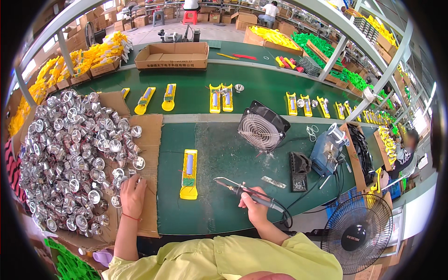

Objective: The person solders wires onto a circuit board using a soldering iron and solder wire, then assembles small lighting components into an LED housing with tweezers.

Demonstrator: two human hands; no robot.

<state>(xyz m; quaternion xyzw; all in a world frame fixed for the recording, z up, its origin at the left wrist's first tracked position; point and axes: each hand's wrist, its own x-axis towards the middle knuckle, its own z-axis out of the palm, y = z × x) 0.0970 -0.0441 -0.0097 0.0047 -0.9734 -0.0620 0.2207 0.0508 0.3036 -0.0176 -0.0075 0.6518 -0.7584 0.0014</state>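
My left hand [133,198] rests at the right edge of a heap of silver reflector cups [70,154] with thin wires. Its fingers are stretched out and apart, the tips beside the nearest cups. In my right hand [255,205] is a soldering iron [241,188], its bent tip pointing left above the green bench. Between my hands lies a yellow plastic housing [188,193], apart from both. It holds a blue-purple cylindrical cell [190,164] and a small green circuit board [188,181], with loose wires at its ends.
A small square fan [262,127], a black stand [298,171] and a blue soldering station [328,150] with cables stand on the bench. Beyond a metal rail, yellow housings [214,99] line the green belt [261,91]. A round fan [357,233] stands at lower right.
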